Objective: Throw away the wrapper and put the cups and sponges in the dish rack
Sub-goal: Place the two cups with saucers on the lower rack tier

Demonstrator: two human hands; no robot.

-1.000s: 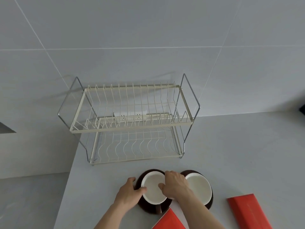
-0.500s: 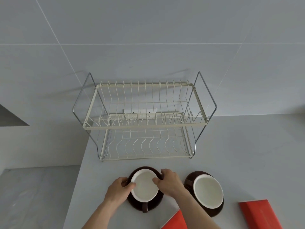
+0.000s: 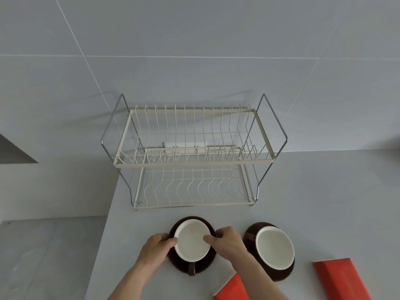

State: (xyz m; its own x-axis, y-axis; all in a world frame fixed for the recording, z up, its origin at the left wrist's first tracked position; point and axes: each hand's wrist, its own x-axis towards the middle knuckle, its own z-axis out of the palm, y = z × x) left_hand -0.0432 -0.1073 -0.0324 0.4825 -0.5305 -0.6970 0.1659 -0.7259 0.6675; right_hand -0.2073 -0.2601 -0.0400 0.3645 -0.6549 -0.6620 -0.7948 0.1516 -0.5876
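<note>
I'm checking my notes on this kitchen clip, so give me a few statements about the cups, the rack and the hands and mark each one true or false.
1. Both hands grip the left cup by its rim. True: left hand, right hand.
2. The dish rack already holds a cup. False: both tiers hold nothing.
3. The right cup stands untouched on the counter. True.
4. The cups are white outside and brown inside. False: brown outside, white inside.
5. The red items lie in the rack. False: on the counter.
</note>
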